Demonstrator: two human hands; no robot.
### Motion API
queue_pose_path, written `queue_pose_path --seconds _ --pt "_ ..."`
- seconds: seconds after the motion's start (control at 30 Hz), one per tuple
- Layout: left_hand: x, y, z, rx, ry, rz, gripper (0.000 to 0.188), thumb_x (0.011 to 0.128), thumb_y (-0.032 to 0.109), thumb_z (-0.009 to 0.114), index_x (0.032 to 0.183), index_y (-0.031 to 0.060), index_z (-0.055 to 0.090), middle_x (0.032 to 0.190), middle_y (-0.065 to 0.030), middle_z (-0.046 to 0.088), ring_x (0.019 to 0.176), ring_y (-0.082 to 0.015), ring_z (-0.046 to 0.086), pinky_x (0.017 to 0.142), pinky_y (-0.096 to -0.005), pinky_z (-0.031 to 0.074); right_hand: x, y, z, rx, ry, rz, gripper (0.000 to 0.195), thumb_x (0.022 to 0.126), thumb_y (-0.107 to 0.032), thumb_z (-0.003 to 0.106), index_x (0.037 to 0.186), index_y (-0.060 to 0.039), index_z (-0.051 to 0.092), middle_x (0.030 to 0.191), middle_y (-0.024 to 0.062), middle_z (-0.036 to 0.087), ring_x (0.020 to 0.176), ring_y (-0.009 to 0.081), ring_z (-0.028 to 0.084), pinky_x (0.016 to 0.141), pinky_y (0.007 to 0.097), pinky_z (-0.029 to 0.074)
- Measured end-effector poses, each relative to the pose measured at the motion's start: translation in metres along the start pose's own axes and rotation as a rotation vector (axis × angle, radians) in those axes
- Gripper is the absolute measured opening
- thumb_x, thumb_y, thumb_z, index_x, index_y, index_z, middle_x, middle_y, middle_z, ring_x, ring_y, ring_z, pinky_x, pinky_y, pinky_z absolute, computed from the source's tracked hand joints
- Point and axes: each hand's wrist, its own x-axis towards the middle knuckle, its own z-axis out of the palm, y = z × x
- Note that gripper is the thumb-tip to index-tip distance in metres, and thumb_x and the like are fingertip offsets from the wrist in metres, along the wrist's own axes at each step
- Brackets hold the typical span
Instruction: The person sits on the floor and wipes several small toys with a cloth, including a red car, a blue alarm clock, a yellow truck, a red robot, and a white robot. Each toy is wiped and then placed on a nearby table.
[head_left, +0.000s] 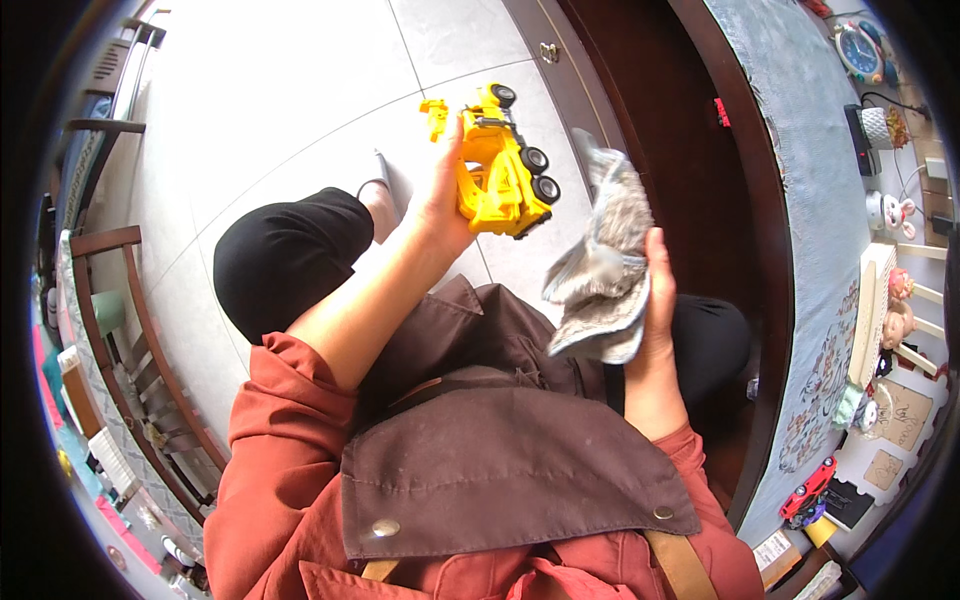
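My left hand (442, 199) grips a yellow plastic toy construction truck (501, 191) from its left side, above the tiled floor. Several black wheels with grey hubs face right, and part of the truck's body is hidden behind my fingers. In my right hand (660, 300) is a crumpled grey cloth (611, 262) with a fuzzy surface and pale blue edges. The cloth hangs to the left of my palm, a short way below and right of the truck, not touching it. Some of my right fingers are out of sight behind the cloth.
At right, a dark wooden shelf unit (697, 187) has a light blue cloth (814, 225) on top, holding an alarm clock (857, 52), figurines and a red toy car (808, 489). A wooden chair (146, 337) stands at left. My knees flank the pale tiles (315, 97).
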Motion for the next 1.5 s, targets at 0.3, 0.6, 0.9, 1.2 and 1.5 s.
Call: queue_pose_path --seconds 0.3,0.6,0.9,1.2,1.5 --pt "0.001 -0.019 -0.001 0.214 -0.002 -0.122 0.048 0.091 0.046 0.043 0.122 0.0098 0.047 0.113 -0.0074 0.059 0.101 -0.0219 0.058 0.088 -0.0388 0.047 0.014 0.01 0.032 -1.54 -0.227 -0.922 0.035 0.085 -0.037 0.057 0.098 -0.004 0.06 0.078 0.0112 0.048 0.063 0.0316 0.054 0.056 0.038 0.044" --pt "0.001 -0.006 0.009 -0.105 0.198 -0.071 0.059 0.087 0.055 0.041 0.125 0.0099 0.044 0.118 -0.0142 0.054 0.107 -0.0308 0.054 0.094 -0.0535 0.039 -0.008 0.033 -0.007 -0.643 -0.145 -0.626 0.036 0.082 -0.031 0.066 0.099 -0.0009 0.056 0.079 -0.0002 0.054 0.078 0.0105 0.053 0.071 0.024 0.045" --pt "-0.03 -0.034 -0.008 -0.029 -0.273 -0.623 0.067 0.085 0.063 0.038 0.12 0.0059 0.048 0.116 -0.016 0.054 0.108 -0.0273 0.052 0.093 -0.043 0.041 0.025 -0.009 0.023 -1.145 -0.315 -1.077 0.08 0.06 -0.033 0.082 0.121 -0.003 0.04 0.108 0.0158 0.053 0.098 0.0278 0.057 0.082 0.0354 0.047" --pt "-0.043 0.004 -0.011 1.101 -0.239 -0.109 0.042 0.091 0.037 0.051 0.059 0.0088 0.052 0.053 0.0016 0.049 0.049 -0.0055 0.044 0.048 -0.0196 0.034 0.036 -0.036 0.002 -0.534 -0.206 -0.327 0.058 0.076 -0.045 0.067 0.114 -0.0041 0.049 0.102 0.006 0.056 0.097 0.0125 0.054 0.083 0.0251 0.044" --pt "-0.024 0.019 -0.027 0.753 -0.119 0.078 0.042 0.088 0.045 0.052 0.092 0.0039 0.055 0.072 -0.0016 0.055 0.064 -0.0082 0.053 0.059 -0.0211 0.043 0.043 -0.045 0.01 -0.458 -0.412 0.024 0.049 0.08 -0.036 0.064 0.112 -0.0005 0.053 0.101 0.0063 0.059 0.093 0.0119 0.056 0.083 0.0239 0.043"
